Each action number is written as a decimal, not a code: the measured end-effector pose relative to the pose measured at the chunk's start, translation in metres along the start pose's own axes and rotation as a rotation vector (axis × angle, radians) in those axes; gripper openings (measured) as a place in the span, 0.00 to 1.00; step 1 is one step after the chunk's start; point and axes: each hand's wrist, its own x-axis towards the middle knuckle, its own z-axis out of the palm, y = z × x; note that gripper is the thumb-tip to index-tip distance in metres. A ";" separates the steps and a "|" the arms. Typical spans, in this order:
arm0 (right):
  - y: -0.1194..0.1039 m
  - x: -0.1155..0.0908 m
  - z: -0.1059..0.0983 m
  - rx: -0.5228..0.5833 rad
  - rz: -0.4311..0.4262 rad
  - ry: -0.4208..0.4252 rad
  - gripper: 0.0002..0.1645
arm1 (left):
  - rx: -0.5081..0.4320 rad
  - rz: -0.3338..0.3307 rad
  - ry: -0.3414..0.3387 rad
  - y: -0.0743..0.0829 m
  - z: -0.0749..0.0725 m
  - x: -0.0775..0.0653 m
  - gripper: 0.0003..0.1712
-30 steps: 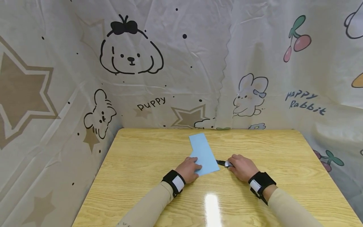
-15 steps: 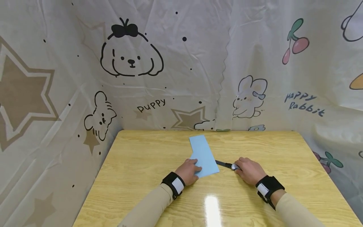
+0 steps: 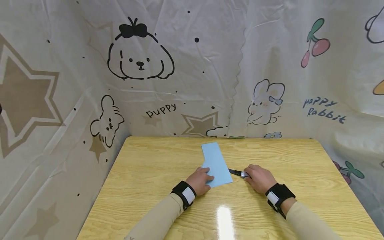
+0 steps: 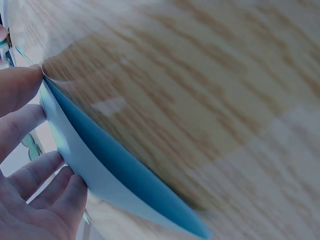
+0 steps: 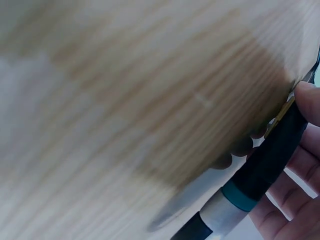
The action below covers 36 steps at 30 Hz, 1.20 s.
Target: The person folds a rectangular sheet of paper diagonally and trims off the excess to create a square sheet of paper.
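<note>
A sheet of light blue paper (image 3: 216, 166) lies folded on the wooden table, its layers gaping apart in the left wrist view. My left hand (image 3: 199, 181) rests on the paper's lower left part, thumb and fingers extended and pressing it down; in the left wrist view the fingertips touch the paper along its edge. My right hand (image 3: 260, 178) grips a knife (image 3: 235, 172), whose dark blade points left and meets the paper's right edge. The blade's tip is hidden by the paper. The right wrist view shows the knife's dark handle (image 5: 270, 150) with teal and silver bands.
The wooden table (image 3: 162, 153) reaches to a printed cloth (image 3: 192, 66) hanging behind it and at both sides. Black straps (image 3: 183, 193) circle both wrists. A bright reflection lies on the table's front part.
The knife and right hand slid right, baring more of the blade, then came back left toward the paper. The left hand and the paper keep their place.
</note>
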 end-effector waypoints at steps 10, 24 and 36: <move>-0.006 0.007 0.000 0.006 -0.026 0.022 0.14 | 0.012 0.020 0.022 -0.001 0.003 0.002 0.22; 0.011 -0.010 -0.001 -0.002 0.049 -0.020 0.16 | 0.007 0.014 0.000 -0.001 0.000 0.000 0.23; -0.003 0.003 0.001 0.009 0.016 0.015 0.15 | -0.002 0.020 -0.005 -0.001 -0.003 -0.003 0.22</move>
